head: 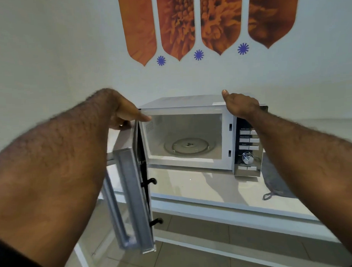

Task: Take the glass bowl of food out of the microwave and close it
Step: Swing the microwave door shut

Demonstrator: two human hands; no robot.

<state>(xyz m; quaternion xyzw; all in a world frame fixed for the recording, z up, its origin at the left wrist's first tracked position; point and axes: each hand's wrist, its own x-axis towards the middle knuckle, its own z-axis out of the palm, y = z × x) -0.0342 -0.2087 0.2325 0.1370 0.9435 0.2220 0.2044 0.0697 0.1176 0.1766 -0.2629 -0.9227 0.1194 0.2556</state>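
Between left hand [124,113] and right hand [240,107], open microwave [191,132]

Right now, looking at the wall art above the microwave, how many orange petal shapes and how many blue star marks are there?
Orange petal shapes: 4, first
Blue star marks: 3, first
Total: 7
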